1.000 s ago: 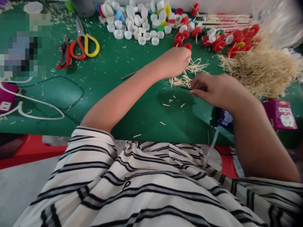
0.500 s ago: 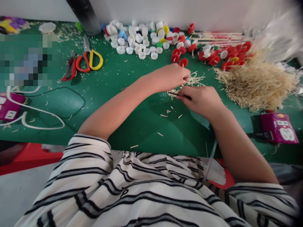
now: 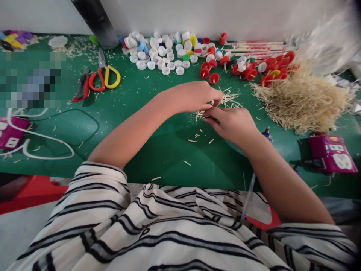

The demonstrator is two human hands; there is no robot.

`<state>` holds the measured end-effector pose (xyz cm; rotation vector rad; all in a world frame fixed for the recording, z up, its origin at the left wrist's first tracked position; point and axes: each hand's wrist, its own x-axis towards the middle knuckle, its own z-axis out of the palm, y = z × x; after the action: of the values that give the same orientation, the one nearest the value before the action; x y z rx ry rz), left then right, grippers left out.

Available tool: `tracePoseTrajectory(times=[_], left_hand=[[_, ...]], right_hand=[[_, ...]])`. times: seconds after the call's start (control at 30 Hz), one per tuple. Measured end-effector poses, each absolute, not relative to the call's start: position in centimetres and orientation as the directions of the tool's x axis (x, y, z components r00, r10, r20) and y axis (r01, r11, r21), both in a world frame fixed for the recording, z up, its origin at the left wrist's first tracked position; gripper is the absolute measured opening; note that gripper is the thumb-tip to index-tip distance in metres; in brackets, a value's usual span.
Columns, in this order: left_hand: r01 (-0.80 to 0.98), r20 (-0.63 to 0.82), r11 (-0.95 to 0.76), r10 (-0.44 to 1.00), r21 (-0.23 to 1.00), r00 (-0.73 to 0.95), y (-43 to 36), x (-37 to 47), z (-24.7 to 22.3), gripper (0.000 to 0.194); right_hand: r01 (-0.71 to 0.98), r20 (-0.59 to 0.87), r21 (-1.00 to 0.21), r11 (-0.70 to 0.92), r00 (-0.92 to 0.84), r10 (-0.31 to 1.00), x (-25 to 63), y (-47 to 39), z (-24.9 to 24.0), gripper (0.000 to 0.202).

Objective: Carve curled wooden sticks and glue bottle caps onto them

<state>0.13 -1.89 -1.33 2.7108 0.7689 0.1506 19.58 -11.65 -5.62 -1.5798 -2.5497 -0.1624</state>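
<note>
Over the green table (image 3: 169, 150), my left hand (image 3: 201, 96) bends down at a small heap of pale shreds (image 3: 231, 98), its fingers pinched together. Whatever lies between those fingertips is hidden. My right hand (image 3: 232, 122) is closed around a thin dark tool, of which only a little shows at the fingertips. The fingertips of both hands meet or nearly meet above pale scraps (image 3: 199, 114). Just beyond my left hand lie red caps (image 3: 214, 78) with short sticks through them.
White caps (image 3: 153, 52) crowd the back. Scissors (image 3: 105, 71) and red-handled pliers (image 3: 82, 86) lie at the left. A large straw-like pile (image 3: 307, 98) and a purple box (image 3: 332, 152) are at the right. A dark cylinder (image 3: 98, 26) stands behind.
My right hand has moved slightly left, and its fingertips are now against or very near my left fingers. Less of the dark tool shows. The whole view has shifted a little.
</note>
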Motion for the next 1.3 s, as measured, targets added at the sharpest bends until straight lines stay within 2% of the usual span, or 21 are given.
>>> tracePoseTrajectory(times=[0.23,0.4,0.57,0.7,0.83,0.87,0.93,1.07,1.2,1.3], left_hand=[[0.473,0.090,-0.802,0.535,0.365,0.840,-1.7,0.6,-2.4,0.032],[0.373,0.176,-0.842,0.466,0.390,0.867,-1.8,0.4,-2.7,0.028],[0.331,0.162,-0.812,0.454,0.481,0.876,-1.8,-0.1,-2.7,0.030],[0.332,0.153,-0.800,0.459,0.500,0.875,-1.7,-0.2,-2.8,0.024],[0.342,0.144,-0.752,0.497,0.563,0.855,-1.9,0.0,-2.8,0.010],[0.339,0.138,-0.728,0.508,0.596,0.850,-2.0,0.0,-2.7,0.015],[0.298,0.128,-0.667,0.512,0.683,0.850,-2.2,0.1,-2.7,0.036],[0.139,0.131,-0.516,0.452,0.846,0.882,-2.2,0.0,-2.6,0.073],[0.062,0.146,-0.442,0.422,0.895,0.895,-1.8,-0.7,-2.5,0.081],[0.056,0.094,-0.374,0.372,0.926,0.923,-1.3,-1.7,-2.4,0.082]], right_hand=[[0.895,0.112,-0.061,0.443,-0.435,0.894,19.5,-11.8,-5.5,0.028],[0.870,0.034,-0.080,0.487,-0.486,0.873,19.6,-12.0,-5.4,0.029],[0.839,-0.013,-0.092,0.536,-0.539,0.842,19.6,-12.0,-5.2,0.029],[0.820,-0.011,-0.124,0.559,-0.565,0.825,19.6,-12.0,-5.2,0.029],[0.815,-0.004,-0.140,0.562,-0.568,0.823,19.6,-12.1,-5.3,0.030],[0.817,-0.006,-0.140,0.560,-0.566,0.824,19.6,-12.1,-5.4,0.030],[0.818,-0.009,-0.140,0.558,-0.564,0.826,19.6,-12.1,-5.4,0.031],[0.824,-0.014,-0.124,0.553,-0.559,0.829,19.6,-12.2,-5.3,0.031],[0.818,-0.033,-0.136,0.558,-0.567,0.823,19.5,-12.3,-5.1,0.031],[0.806,-0.032,-0.148,0.573,-0.582,0.812,19.5,-12.3,-5.0,0.030]])
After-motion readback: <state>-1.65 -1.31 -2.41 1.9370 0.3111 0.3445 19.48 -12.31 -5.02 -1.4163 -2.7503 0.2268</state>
